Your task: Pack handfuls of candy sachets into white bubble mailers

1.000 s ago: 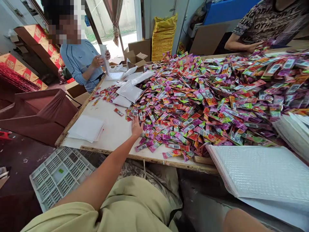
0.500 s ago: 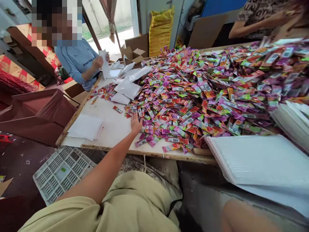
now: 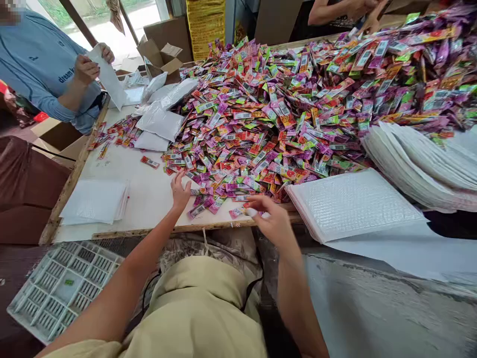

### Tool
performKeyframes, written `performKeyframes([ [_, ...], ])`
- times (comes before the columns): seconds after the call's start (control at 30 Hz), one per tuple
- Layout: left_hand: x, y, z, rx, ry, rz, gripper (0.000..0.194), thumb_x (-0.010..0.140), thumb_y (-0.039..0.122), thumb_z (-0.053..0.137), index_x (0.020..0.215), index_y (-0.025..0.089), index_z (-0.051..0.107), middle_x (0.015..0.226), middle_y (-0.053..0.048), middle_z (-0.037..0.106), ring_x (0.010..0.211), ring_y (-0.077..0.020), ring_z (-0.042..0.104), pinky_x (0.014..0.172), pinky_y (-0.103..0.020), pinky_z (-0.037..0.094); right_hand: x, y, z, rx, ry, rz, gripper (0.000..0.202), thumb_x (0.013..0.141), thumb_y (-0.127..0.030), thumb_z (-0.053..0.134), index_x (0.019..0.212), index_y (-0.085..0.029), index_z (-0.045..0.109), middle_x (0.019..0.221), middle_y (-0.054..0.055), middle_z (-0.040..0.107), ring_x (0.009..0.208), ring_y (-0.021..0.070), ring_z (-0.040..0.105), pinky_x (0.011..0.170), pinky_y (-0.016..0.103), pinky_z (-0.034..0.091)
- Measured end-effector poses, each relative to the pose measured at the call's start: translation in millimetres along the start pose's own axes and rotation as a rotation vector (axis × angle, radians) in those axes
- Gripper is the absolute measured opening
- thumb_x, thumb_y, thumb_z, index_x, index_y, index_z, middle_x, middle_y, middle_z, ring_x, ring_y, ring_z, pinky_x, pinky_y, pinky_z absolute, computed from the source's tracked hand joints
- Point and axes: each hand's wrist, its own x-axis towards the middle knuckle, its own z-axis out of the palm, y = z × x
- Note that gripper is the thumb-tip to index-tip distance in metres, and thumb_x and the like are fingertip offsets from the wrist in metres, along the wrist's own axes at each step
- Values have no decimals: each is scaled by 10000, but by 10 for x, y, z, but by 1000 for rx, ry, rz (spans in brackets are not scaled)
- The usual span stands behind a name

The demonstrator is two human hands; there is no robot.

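Note:
A large heap of small colourful packets point(image 3: 238, 124) covers much of the white table point(image 3: 143, 199). My left hand point(image 3: 180, 193) rests at the heap's front left edge, fingers apart, with packets beside its fingertips. My right hand point(image 3: 271, 219) is above the table's front edge, its fingers bent over packets; a small pale object shows by the thumb, too small to name. Just right of it lies a stack of white bubble mailers point(image 3: 357, 206), with a fanned stack of white mailers point(image 3: 421, 164) behind.
White sheets point(image 3: 95, 201) lie at the table's left corner. Filled white bags point(image 3: 160, 122) are near a person in blue point(image 3: 44, 64) holding a white bag. Another person's hands show at the top right. A plastic crate point(image 3: 67, 288) stands below left.
The view has shifted, moving the scene left and up. My right hand has come in from the lower right to the table's front edge. My left hand stays by the heap.

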Motion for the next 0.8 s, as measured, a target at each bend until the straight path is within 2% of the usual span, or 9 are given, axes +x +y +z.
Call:
performKeyframes([
  [0.13,-205,115,-170,103,-158,154,216,889,253,600,1085,194,670,1098,-105,623,1094,-252,548,993,-404,446,169,345,183,-47,-71,87,227,843,-223,528,1006,-180,681,967,77,717,889,215,674,829,375,539],
  [0.27,-231,237,-128,161,-323,225,185,861,264,668,1035,202,681,1026,-79,644,1018,-249,555,935,-389,449,466,581,251,-282,16,85,302,811,-136,471,1038,-169,667,1028,114,682,985,254,621,896,409,493],
  [0.33,-207,291,-36,194,-400,218,233,838,279,702,1055,201,672,1027,-77,648,1015,-262,552,914,-399,450,612,597,350,-469,19,90,370,799,-101,478,1121,-160,651,1111,147,641,1064,291,564,936,442,454],
  [0.43,-131,357,114,212,-393,145,283,814,260,722,1078,191,649,1038,-77,645,1014,-270,548,909,-406,454,750,545,608,-670,-56,126,434,799,-84,495,1203,-165,631,1209,176,575,1123,331,500,957,483,411],
  [0.53,-12,384,171,171,-412,65,289,791,217,728,1061,172,636,986,-72,639,976,-261,561,894,-393,469,769,503,762,-599,-133,44,480,798,-91,507,1263,-167,597,1244,167,544,1164,312,486,1001,465,400],
  [0.6,55,373,134,135,-443,47,338,798,234,720,1116,170,622,1019,-83,629,1004,-262,568,909,-390,475,754,511,671,-449,-141,-30,483,813,-128,519,1292,-168,563,1242,150,544,1181,277,496,1027,425,409],
  [0.67,69,347,68,117,-426,62,519,818,332,709,1286,177,546,1179,-122,590,1138,-285,540,990,-418,449,769,545,422,-371,-57,-45,454,849,-211,536,1301,-171,539,1236,143,544,1189,261,502,1042,407,412],
  [0.73,11,322,25,138,-425,101,858,771,494,736,1474,181,356,1415,-183,444,1330,-338,415,1091,-480,368,853,603,107,-458,100,21,520,855,-312,575,1349,-176,486,1293,162,507,1243,292,463,1070,451,379],
  [0.8,-105,314,44,194,-509,162,1208,626,641,791,1557,176,178,1566,-227,231,1449,-404,233,1152,-554,255,1014,683,-154,-632,248,172,737,799,-401,660,1441,-182,372,1407,202,407,1317,360,384,1078,532,335],
])
